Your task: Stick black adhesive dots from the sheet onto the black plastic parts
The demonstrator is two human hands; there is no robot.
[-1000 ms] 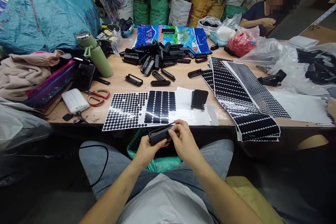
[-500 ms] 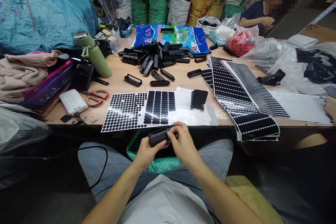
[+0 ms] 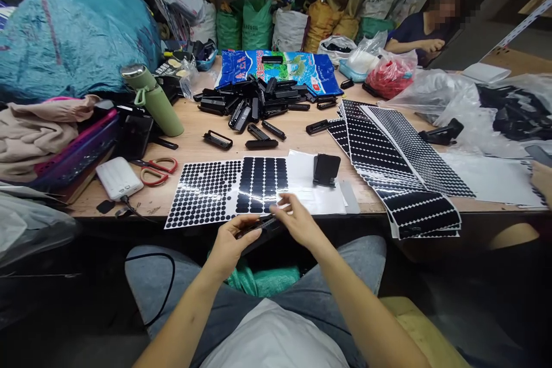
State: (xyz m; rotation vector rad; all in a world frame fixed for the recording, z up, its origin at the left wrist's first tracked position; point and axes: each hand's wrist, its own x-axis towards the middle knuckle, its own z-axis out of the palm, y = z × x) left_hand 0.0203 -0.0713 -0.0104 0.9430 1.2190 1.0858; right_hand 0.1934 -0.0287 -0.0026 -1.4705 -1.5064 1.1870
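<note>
Over my lap, just below the table edge, my left hand [image 3: 230, 241] grips a long, narrow black plastic holder [image 3: 268, 232] that lies tilted and is partly covered by the fingers. My right hand [image 3: 299, 224] is just above the holder's far end, thumb and forefinger brought together; whatever they pinch is too small to make out. Behind the hands lies a sheet of black oblong stickers [image 3: 263, 181], beside a sheet of round black stickers [image 3: 202, 192]. Farther back is a heap of similar black holders [image 3: 259, 98], with several lying loose in front of it.
A black stand [image 3: 326, 169] sits on white paper. Long sticker strips [image 3: 379, 155] overhang the table's front right. At left are red-handled scissors [image 3: 159, 172], a white power bank [image 3: 118, 178] and a green bottle [image 3: 157, 103]. A co-worker [image 3: 414, 40] sits far right; another person's hand [image 3: 541, 181] shows at the right edge.
My right hand has lifted off the holder, its fingertips now slightly above and left of before. The left hand has shifted left, and the holder has tilted and darkened.
</note>
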